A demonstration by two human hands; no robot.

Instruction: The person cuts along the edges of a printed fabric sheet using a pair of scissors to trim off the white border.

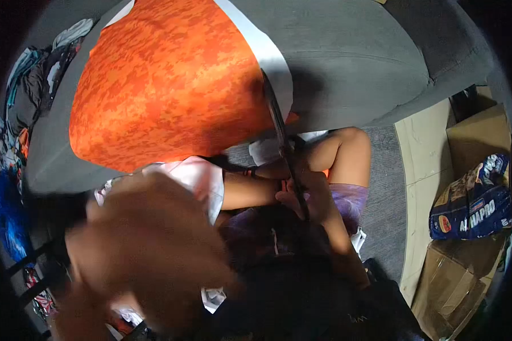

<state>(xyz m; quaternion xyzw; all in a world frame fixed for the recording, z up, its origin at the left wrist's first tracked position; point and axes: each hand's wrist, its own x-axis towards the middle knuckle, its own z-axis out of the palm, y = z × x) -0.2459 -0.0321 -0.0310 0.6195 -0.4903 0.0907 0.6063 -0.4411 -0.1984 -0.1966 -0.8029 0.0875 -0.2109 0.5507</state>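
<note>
My left hand is raised close to the camera, smeared by motion, so its fingers cannot be told apart. Beyond it lies an orange mottled fabric piece with a white edge, spread over a grey cushioned surface. My right hand rests low over my crossed legs, its fingers curled; whatever it grips, if anything, is hidden. A long dark cord-like strip passes in front of it and reaches up to the fabric's edge. White and pink cloth lies across my lap, left of the right hand.
The grey cushioned surface spans the far side. Piled clothes and a blue plastic bag are at left. At right, a dark blue printed bag stands among cardboard boxes, beside a pale tiled strip.
</note>
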